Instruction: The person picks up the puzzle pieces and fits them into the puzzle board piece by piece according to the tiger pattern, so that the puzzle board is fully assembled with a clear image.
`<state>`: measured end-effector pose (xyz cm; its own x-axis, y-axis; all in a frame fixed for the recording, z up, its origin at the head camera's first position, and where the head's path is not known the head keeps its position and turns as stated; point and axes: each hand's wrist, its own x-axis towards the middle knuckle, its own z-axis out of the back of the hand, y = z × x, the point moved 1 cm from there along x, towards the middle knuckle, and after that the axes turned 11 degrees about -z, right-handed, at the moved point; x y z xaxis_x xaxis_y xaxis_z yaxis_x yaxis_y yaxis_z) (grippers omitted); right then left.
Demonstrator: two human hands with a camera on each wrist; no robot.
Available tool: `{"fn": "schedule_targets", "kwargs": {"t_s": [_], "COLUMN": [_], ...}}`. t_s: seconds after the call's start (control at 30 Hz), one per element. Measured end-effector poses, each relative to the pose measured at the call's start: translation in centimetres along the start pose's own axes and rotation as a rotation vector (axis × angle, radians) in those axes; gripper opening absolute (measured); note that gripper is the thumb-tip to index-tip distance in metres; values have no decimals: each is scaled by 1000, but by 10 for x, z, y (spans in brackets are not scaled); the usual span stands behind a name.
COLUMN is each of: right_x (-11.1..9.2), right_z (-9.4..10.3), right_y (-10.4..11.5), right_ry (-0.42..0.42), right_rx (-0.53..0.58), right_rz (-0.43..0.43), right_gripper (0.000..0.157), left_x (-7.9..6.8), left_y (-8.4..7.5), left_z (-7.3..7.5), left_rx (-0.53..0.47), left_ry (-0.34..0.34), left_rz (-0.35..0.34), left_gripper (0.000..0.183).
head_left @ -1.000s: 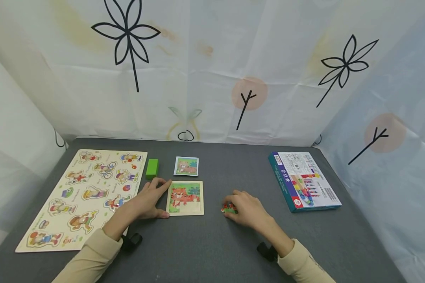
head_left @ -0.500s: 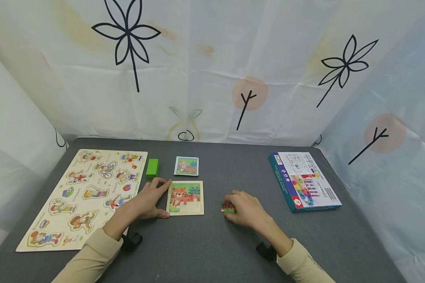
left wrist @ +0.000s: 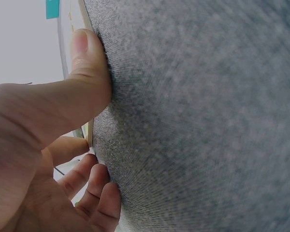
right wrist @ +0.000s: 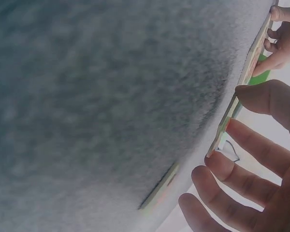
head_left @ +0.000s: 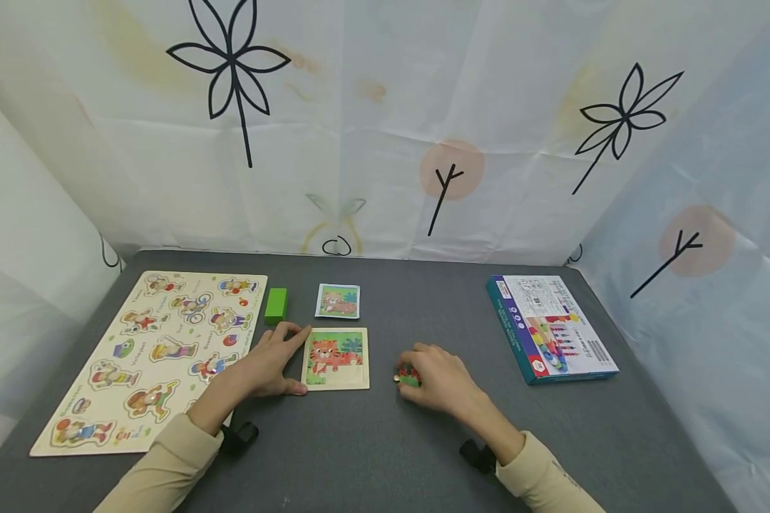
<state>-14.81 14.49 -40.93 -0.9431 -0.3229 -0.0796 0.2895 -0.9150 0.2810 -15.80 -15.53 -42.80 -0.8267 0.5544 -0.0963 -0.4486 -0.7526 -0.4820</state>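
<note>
My left hand (head_left: 273,365) rests at the left side of a square wooden puzzle board (head_left: 336,377) printed with an orange cat on green. Its index fingertip is at the upper left corner and its thumb (left wrist: 89,60) at the lower left. To the right of the board, my right hand (head_left: 438,377) pinches a flat red-and-green puzzle piece (head_left: 408,380) low over the table. Fingers partly cover this piece. From the right wrist, the piece (right wrist: 223,124) shows edge-on between the thumb and fingertips. The board's lower right strip is bare wood.
Behind the board lie a small picture card (head_left: 338,301) of the same cat scene and a green block (head_left: 276,306). A large wooden picture board (head_left: 118,374) covers the table's left side. Toward the back right lies a flat teal-sided box (head_left: 555,328).
My right hand has shifted slightly left with the puzzle piece, nearer the wooden puzzle board. The left hand and the puzzle board have stayed put.
</note>
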Motion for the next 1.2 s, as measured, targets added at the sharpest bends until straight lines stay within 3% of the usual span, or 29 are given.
{"fn": "schedule_targets", "kwargs": {"t_s": [0.63, 1.2], "right_x": [18, 42], "right_z": [1, -18], "right_y": [41, 86], "right_ry": [-15, 28], "right_rx": [-37, -102], "right_rz": [73, 110], "right_gripper": [24, 26], "left_x": [0, 0], "left_y": [0, 0], "left_z": [0, 1], "left_rx": [2, 4], "left_ry": [1, -12], "left_rz": [2, -4], "left_gripper": [101, 102]}}
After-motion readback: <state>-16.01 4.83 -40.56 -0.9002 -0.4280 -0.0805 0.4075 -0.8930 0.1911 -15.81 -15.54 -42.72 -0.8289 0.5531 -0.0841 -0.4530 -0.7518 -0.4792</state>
